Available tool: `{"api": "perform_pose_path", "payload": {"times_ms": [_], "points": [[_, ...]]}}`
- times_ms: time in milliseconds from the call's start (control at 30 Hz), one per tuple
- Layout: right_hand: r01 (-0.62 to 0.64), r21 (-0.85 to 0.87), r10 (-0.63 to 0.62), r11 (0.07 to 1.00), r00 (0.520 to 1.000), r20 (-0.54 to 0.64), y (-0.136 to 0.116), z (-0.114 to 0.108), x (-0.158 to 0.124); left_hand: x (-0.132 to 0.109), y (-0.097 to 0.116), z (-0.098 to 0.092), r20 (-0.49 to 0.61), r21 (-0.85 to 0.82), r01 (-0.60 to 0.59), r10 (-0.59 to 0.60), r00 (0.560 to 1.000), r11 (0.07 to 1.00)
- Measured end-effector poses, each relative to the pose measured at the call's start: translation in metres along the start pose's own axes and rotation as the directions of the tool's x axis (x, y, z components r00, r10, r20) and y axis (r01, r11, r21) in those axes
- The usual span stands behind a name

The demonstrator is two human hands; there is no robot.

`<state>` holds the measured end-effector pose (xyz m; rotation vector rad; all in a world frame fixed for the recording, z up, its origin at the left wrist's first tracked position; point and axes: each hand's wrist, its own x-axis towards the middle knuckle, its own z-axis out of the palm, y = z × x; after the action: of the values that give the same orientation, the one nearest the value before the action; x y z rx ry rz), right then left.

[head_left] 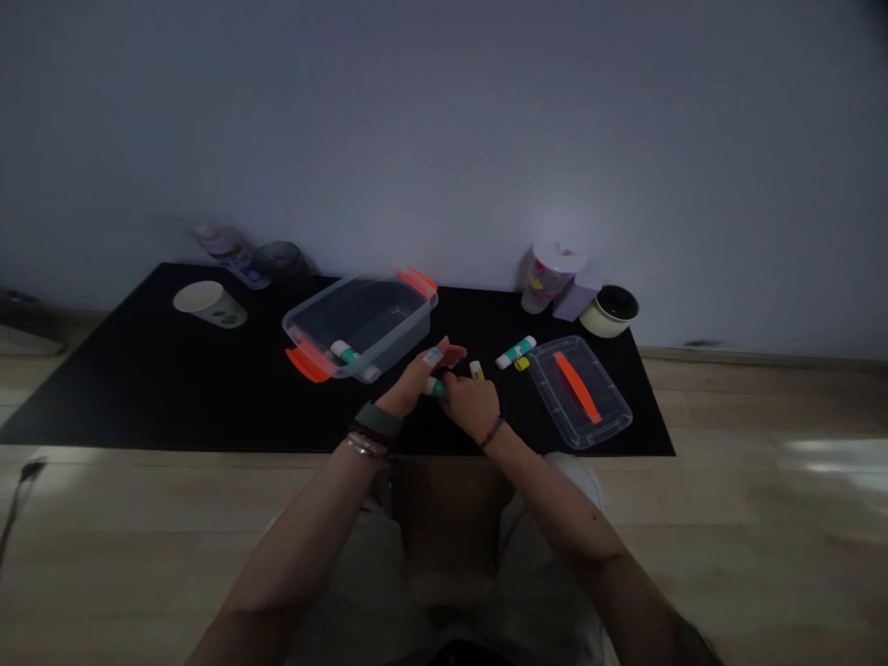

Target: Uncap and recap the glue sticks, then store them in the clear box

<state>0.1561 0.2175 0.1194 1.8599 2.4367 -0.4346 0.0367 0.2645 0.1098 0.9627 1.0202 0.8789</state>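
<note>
My right hand (473, 404) is closed around a green-and-white glue stick (435, 388), mostly hidden by the fingers. Beside it my left hand (416, 377) has its visible fingers stretched out, with the glue stick close to its palm; a small white-and-blue patch shows on it. Just beyond my right hand is a yellow-and-white stick (476, 370), partly covered. Farther right lie another green-and-white glue stick (516, 352) and a yellow cap (522, 364). A clear plastic box (413, 331) with orange latches stands left of my hands, with a glue stick (355, 361) inside.
The clear lid (610, 407) with an orange handle lies at the right. Behind it are a lidded cup (545, 282), a purple box (577, 294) and a cream pot (605, 324). At the left stand a paper cup (216, 307), a bottle (232, 252) and a dark jar (283, 268).
</note>
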Motion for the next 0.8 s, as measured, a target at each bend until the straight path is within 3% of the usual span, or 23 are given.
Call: {"api": "perform_pose_path", "payload": {"times_ms": [133, 300, 467, 667, 800], "points": [[-0.035, 0.05, 0.035, 0.998, 0.999, -0.006, -0.002, -0.002, 0.0, -0.001, 0.007, 0.002, -0.079, -0.126, -0.047, 0.038, 0.996, 0.991], [-0.158, 0.171, 0.17, 0.972, 0.984, -0.055, 0.003, -0.004, 0.004, 0.0, 0.013, 0.008, -0.22, -0.267, -0.187, 0.13, 0.967, 0.945], [-0.257, 0.274, 0.284, 0.927, 0.957, -0.064, 0.011, -0.002, 0.009, -0.006, 0.006, 0.01, -0.171, -0.087, -0.178, 0.162, 0.972, 0.98], [-0.132, 0.497, 0.21, 0.857, 0.972, -0.104, 0.017, 0.003, 0.012, -0.01, 0.008, 0.007, -0.152, 0.009, -0.188, 0.187, 0.971, 0.982], [-0.013, 0.735, 0.158, 0.678, 0.979, -0.129, 0.019, 0.01, 0.014, -0.011, 0.013, 0.005, -0.097, -0.026, -0.172, 0.169, 0.981, 0.985]]}}
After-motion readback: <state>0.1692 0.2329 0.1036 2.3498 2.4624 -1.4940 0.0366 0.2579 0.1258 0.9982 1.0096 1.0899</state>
